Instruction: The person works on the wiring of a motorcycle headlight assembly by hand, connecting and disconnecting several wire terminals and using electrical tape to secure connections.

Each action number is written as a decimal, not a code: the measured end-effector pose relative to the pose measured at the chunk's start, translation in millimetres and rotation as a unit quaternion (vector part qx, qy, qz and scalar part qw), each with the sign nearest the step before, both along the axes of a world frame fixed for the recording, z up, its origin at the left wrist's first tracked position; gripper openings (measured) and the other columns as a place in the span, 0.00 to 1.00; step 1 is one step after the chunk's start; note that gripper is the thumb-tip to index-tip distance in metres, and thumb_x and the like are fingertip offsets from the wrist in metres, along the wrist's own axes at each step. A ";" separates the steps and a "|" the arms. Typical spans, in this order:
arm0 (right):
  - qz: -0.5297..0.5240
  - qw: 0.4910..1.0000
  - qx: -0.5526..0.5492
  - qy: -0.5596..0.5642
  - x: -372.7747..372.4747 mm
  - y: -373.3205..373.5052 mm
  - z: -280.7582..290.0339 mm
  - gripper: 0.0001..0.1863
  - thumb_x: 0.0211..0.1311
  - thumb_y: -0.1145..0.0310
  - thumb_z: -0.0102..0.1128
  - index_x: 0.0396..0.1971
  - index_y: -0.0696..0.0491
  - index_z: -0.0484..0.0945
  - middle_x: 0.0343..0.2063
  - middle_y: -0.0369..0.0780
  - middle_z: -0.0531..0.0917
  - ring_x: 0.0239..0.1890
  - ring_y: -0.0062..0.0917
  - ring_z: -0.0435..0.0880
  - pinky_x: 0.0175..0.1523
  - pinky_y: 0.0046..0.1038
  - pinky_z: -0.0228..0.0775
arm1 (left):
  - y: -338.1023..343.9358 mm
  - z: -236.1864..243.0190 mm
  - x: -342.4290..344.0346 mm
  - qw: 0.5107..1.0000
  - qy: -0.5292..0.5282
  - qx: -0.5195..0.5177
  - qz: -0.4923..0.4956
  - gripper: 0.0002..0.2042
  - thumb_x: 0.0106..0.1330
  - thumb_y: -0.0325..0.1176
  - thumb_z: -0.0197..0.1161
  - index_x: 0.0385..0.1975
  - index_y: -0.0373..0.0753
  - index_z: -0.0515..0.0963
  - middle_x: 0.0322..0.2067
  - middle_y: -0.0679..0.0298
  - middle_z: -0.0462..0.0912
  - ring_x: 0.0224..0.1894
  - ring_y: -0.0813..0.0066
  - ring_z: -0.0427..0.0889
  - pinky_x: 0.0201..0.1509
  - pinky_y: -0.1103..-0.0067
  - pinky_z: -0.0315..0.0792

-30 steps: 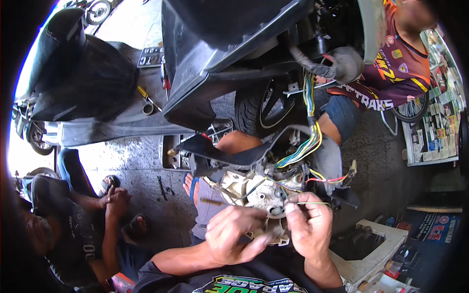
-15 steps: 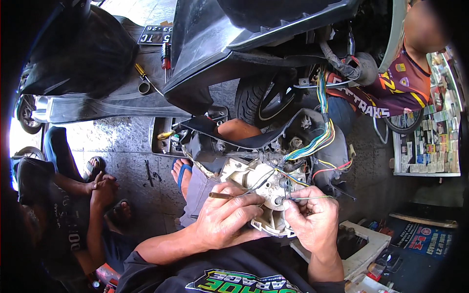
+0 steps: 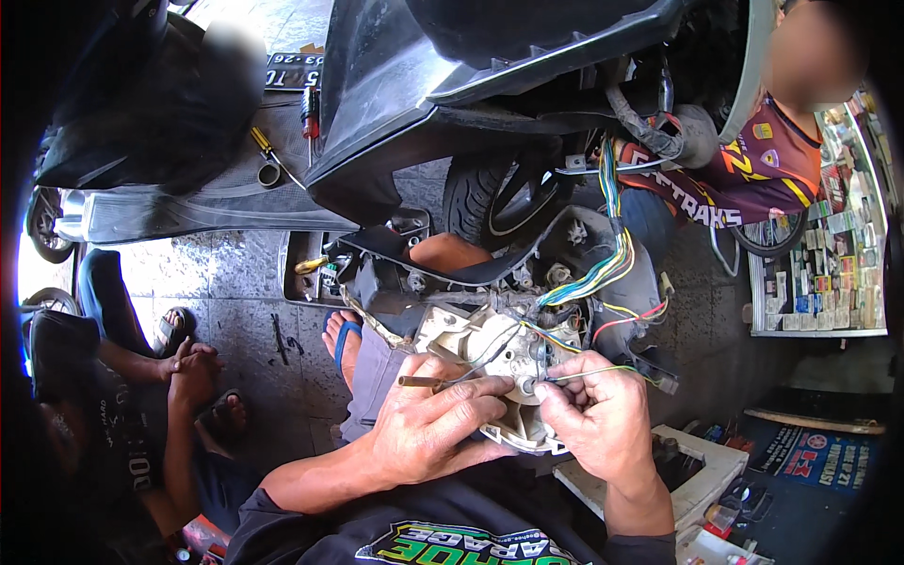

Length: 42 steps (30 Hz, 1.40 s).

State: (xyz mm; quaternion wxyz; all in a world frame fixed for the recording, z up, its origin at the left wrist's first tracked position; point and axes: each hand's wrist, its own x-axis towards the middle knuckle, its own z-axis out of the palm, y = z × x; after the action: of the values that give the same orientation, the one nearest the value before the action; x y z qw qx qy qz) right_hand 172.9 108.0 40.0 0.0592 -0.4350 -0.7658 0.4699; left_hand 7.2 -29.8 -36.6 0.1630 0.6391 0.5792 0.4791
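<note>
An off-white plastic lamp housing (image 3: 494, 344) with wires lies over my lap, next to a black scooter cover (image 3: 381, 273). My left hand (image 3: 438, 414) is closed at the housing's near-left edge. A short brown stick (image 3: 418, 381) sticks out between its fingers, and its index fingertip rests near a round socket (image 3: 527, 386). Just right of that socket, my right hand (image 3: 603, 414) pinches a thin greenish wire (image 3: 603, 372) between thumb and fingers. A thick bundle of coloured wires (image 3: 607, 259) runs up from the cover toward the scooter.
The scooter body (image 3: 395, 104) and its front tyre (image 3: 476, 198) stand ahead. Screwdrivers (image 3: 310, 113) and a tape roll (image 3: 269, 175) lie on its footboard. One person (image 3: 772, 169) is at the far right, another person's clasped hands (image 3: 195, 360) at left. A glass case (image 3: 829, 273) stands right.
Both hands stay at the housing with nearly the same grip. My right fingers have shifted slightly on the wire. The whole view has shifted a little, so things appear further left.
</note>
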 end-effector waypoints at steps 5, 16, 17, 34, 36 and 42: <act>-0.008 1.000 -0.008 0.002 -0.1 -3.7 -3.7 0.09 0.61 0.74 0.70 0.37 0.62 0.81 0.21 0.42 0.86 0.20 0.20 0.86 0.27 0.25 0.76 | -0.3 -3.0 -1.0 1.000 0.000 0.009 -0.004 0.22 0.51 0.44 0.79 0.43 0.43 0.81 0.52 0.66 0.86 0.48 0.65 0.81 0.51 0.68 0.66; 0.079 0.996 -0.020 -0.031 0.0 13.0 -2.4 0.12 0.65 0.70 0.69 0.39 0.63 0.82 0.19 0.36 0.82 0.19 0.14 0.76 0.24 0.24 0.67 | -0.5 -10.2 1.2 0.999 -0.016 -0.029 -0.022 0.23 0.50 0.41 0.81 0.43 0.40 0.80 0.51 0.59 0.88 0.46 0.60 0.84 0.52 0.67 0.66; 0.055 0.997 -0.058 0.001 4.4 10.1 -10.3 0.13 0.66 0.69 0.69 0.41 0.63 0.82 0.21 0.38 0.84 0.21 0.14 0.77 0.26 0.24 0.69 | -2.2 -9.1 -0.7 1.000 0.000 -0.017 -0.012 0.24 0.51 0.43 0.81 0.43 0.39 0.80 0.51 0.58 0.88 0.46 0.59 0.85 0.52 0.66 0.67; -0.678 0.625 -0.153 0.356 272.9 47.3 -229.1 0.05 0.70 0.66 0.64 0.37 0.51 0.80 0.25 0.33 0.80 0.20 0.14 0.73 0.21 0.16 0.64 | -62.2 -51.0 -22.7 0.933 0.127 0.019 0.335 0.23 0.69 0.53 0.64 0.41 0.33 0.80 0.39 0.48 0.87 0.42 0.51 0.85 0.48 0.61 0.73; -0.716 0.618 -0.202 0.256 257.0 40.5 -285.9 0.05 0.72 0.68 0.59 0.34 0.51 0.80 0.25 0.33 0.80 0.21 0.16 0.75 0.20 0.20 0.63 | -66.0 -50.1 -25.1 0.932 0.146 -0.023 0.332 0.23 0.69 0.52 0.64 0.41 0.33 0.80 0.38 0.48 0.87 0.42 0.52 0.85 0.47 0.62 0.74; -0.681 0.699 -0.200 0.085 227.2 2.1 -426.5 0.07 0.68 0.69 0.62 0.38 0.57 0.81 0.27 0.35 0.82 0.25 0.20 0.79 0.28 0.25 0.71 | -67.6 -45.6 -31.5 0.924 0.172 -0.129 0.315 0.21 0.70 0.50 0.63 0.41 0.33 0.81 0.37 0.48 0.87 0.41 0.53 0.86 0.46 0.63 0.75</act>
State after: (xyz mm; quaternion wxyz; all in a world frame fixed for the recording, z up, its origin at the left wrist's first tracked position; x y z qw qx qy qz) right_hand 400.1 110.1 -386.6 0.3391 -0.7976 -0.1404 0.4787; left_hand -24.3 -97.4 -82.1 -0.0177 0.4699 0.8264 0.3097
